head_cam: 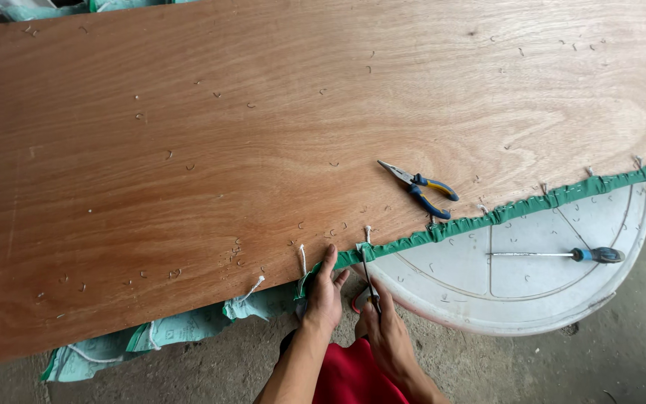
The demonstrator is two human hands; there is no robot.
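Observation:
A large brown plywood board fills most of the view, with green fabric fastened along its near edge. My left hand presses on the board's edge and pinches the green fabric there. My right hand grips a thin dark-shafted tool with a red handle, its tip against the fabric edge. White cord ends stick up along the edge beside my left hand. Loose metal staples are scattered over the wood.
Blue-and-yellow long-nose pliers lie on the board right of my hands. A white round lid-like stand sits below the board with a blue-handled screwdriver on it. Loose green fabric hangs at lower left. Concrete floor lies around.

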